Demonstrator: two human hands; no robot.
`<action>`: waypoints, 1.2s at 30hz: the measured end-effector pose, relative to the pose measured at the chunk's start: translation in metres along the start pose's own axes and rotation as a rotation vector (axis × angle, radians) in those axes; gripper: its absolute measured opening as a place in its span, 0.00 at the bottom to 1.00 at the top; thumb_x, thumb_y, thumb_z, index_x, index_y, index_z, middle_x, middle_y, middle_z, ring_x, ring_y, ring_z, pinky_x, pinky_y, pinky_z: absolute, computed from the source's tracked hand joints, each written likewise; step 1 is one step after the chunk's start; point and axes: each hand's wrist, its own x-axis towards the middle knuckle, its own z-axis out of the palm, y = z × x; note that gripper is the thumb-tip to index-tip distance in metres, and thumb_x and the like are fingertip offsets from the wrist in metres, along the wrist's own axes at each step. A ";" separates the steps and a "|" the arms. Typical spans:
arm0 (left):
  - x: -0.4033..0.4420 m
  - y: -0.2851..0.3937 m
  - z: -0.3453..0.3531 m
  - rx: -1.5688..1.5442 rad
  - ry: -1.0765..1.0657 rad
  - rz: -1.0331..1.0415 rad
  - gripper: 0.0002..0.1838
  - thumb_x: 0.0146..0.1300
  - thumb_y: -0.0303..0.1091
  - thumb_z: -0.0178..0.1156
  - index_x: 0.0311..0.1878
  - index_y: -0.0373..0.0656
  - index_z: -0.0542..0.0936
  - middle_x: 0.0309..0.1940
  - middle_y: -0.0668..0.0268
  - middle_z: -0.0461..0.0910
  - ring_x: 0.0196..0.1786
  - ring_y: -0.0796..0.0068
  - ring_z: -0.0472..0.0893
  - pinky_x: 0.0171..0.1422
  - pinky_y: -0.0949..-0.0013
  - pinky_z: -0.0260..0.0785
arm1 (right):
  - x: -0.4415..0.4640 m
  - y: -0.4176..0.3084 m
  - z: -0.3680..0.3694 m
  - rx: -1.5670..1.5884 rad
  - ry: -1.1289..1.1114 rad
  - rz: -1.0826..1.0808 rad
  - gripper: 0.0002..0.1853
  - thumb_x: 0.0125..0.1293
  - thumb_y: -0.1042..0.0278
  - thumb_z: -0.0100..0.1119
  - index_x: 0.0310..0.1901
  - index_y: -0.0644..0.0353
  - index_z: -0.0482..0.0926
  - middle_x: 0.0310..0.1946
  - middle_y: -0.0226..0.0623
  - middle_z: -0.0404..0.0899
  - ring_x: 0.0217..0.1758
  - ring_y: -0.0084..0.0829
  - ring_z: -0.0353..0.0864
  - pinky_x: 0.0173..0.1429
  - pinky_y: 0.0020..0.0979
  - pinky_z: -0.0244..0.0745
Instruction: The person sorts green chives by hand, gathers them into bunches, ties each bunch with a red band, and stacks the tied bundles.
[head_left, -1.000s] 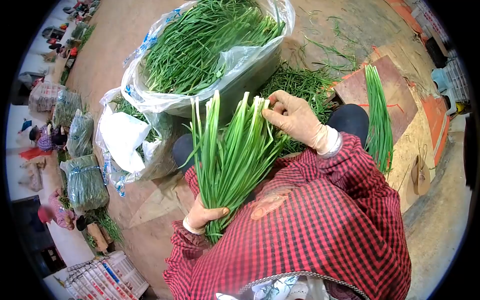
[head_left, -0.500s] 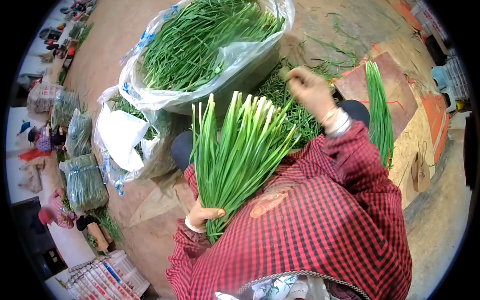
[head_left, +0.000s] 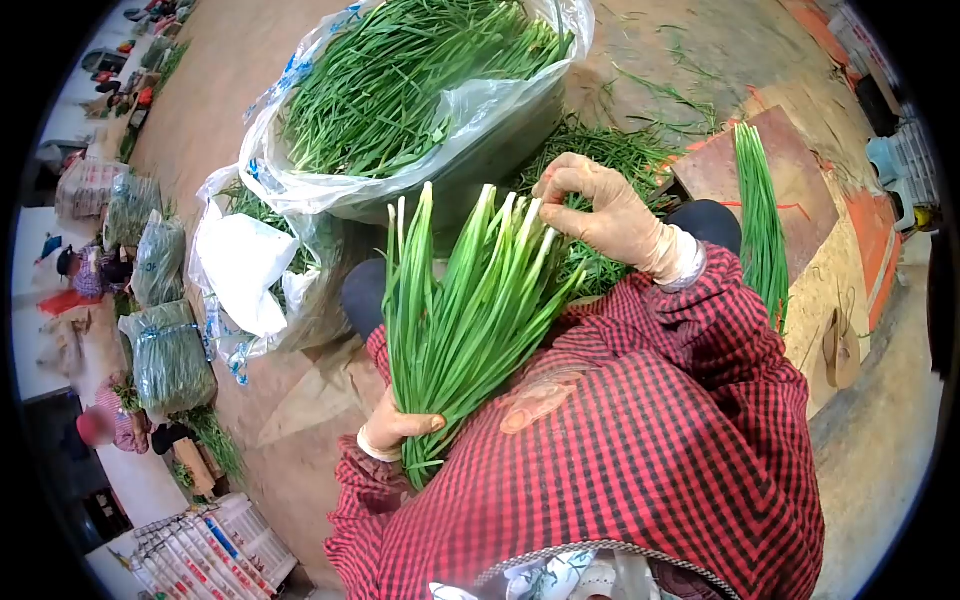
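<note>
Bunch [head_left: 465, 310]: slender, flat green leaves with pale stem tips [head_left: 488, 197], fanned upright before checked cloth [head_left: 640, 430]; left hand [head_left: 403, 424] wrapped closed around its lower end. Right hand [head_left: 605, 218]: finger and thumb nearly meeting at the tips; whether a stem is caught, cannot tell. Step, apparently: picking over stem tips; next move seems to call for a fine pinch, steady left hold. Bag [head_left: 490, 115]: crinkled clear plastic, leaf-filled. Bundle [head_left: 762, 220]: straight, partly on flat brown board [head_left: 810, 200]
</note>
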 end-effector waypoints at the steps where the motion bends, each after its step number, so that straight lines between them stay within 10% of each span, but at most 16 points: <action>1: 0.000 0.003 0.001 0.061 0.015 0.042 0.36 0.48 0.23 0.72 0.63 0.37 0.71 0.54 0.66 0.79 0.55 0.73 0.76 0.61 0.67 0.67 | 0.000 -0.001 -0.004 -0.054 0.020 -0.046 0.05 0.59 0.75 0.63 0.33 0.62 0.75 0.36 0.35 0.75 0.44 0.33 0.76 0.52 0.31 0.71; 5: -0.006 0.024 0.008 0.138 0.064 0.031 0.32 0.49 0.21 0.71 0.61 0.37 0.74 0.51 0.68 0.80 0.52 0.76 0.77 0.59 0.69 0.68 | 0.004 0.026 -0.037 -0.267 0.267 -0.129 0.07 0.59 0.74 0.62 0.36 0.62 0.74 0.34 0.41 0.74 0.38 0.39 0.76 0.47 0.34 0.73; 9: -0.020 0.042 0.009 0.384 0.144 0.050 0.22 0.51 0.20 0.67 0.52 0.36 0.78 0.43 0.69 0.83 0.43 0.79 0.79 0.49 0.71 0.71 | -0.006 0.078 -0.113 -0.356 0.613 0.549 0.12 0.63 0.63 0.63 0.34 0.65 0.76 0.28 0.40 0.77 0.34 0.34 0.76 0.42 0.34 0.72; 10: -0.023 0.046 0.010 0.542 0.167 0.071 0.17 0.51 0.19 0.66 0.47 0.36 0.79 0.38 0.70 0.83 0.38 0.81 0.78 0.43 0.72 0.72 | -0.017 0.122 -0.149 -0.691 0.361 0.659 0.19 0.63 0.54 0.65 0.43 0.63 0.79 0.38 0.41 0.81 0.39 0.31 0.78 0.46 0.35 0.74; 14: -0.018 0.054 0.016 1.270 0.338 0.234 0.23 0.46 0.26 0.66 0.50 0.41 0.79 0.38 0.60 0.84 0.40 0.58 0.84 0.46 0.62 0.75 | -0.003 0.038 -0.072 -0.020 0.120 0.527 0.35 0.63 0.49 0.65 0.66 0.62 0.68 0.60 0.50 0.73 0.55 0.42 0.79 0.61 0.37 0.74; 18: -0.007 0.052 0.018 1.686 0.363 0.393 0.36 0.38 0.29 0.68 0.58 0.48 0.75 0.48 0.61 0.79 0.42 0.54 0.82 0.42 0.57 0.74 | -0.010 0.014 0.021 0.048 -0.208 0.070 0.24 0.63 0.57 0.65 0.58 0.60 0.76 0.53 0.45 0.79 0.51 0.32 0.81 0.57 0.33 0.76; 21: -0.010 0.051 0.020 1.802 0.361 0.359 0.40 0.39 0.27 0.66 0.64 0.52 0.72 0.49 0.61 0.78 0.41 0.56 0.81 0.39 0.59 0.74 | -0.018 0.037 0.033 0.112 -0.348 0.318 0.11 0.66 0.65 0.64 0.46 0.61 0.82 0.32 0.33 0.83 0.38 0.26 0.82 0.47 0.28 0.77; 25: -0.020 0.046 0.017 1.876 0.347 0.374 0.43 0.42 0.25 0.63 0.68 0.58 0.70 0.51 0.59 0.78 0.41 0.58 0.82 0.39 0.60 0.74 | -0.008 0.066 -0.013 -0.274 -0.105 0.538 0.13 0.64 0.57 0.61 0.42 0.58 0.83 0.33 0.42 0.83 0.38 0.37 0.84 0.46 0.35 0.76; 26: -0.020 0.046 0.016 1.891 0.343 0.375 0.43 0.42 0.25 0.63 0.69 0.60 0.69 0.51 0.59 0.79 0.42 0.58 0.83 0.39 0.60 0.75 | -0.005 0.068 -0.025 -0.334 -0.166 0.578 0.13 0.66 0.65 0.62 0.48 0.62 0.81 0.36 0.34 0.81 0.37 0.24 0.78 0.43 0.29 0.76; 30: -0.012 0.049 0.022 1.927 0.311 0.359 0.44 0.44 0.26 0.64 0.70 0.61 0.68 0.50 0.59 0.79 0.39 0.59 0.83 0.38 0.61 0.75 | 0.009 -0.008 -0.009 -0.198 -0.381 0.136 0.33 0.61 0.51 0.66 0.65 0.59 0.71 0.60 0.45 0.72 0.54 0.32 0.77 0.56 0.32 0.76; 36: -0.006 0.059 0.037 1.979 0.223 0.332 0.43 0.46 0.30 0.67 0.70 0.63 0.68 0.46 0.61 0.78 0.35 0.61 0.82 0.33 0.62 0.75 | 0.032 -0.036 0.074 -0.445 -0.594 -0.305 0.50 0.49 0.35 0.66 0.65 0.67 0.67 0.66 0.55 0.67 0.71 0.48 0.64 0.73 0.45 0.58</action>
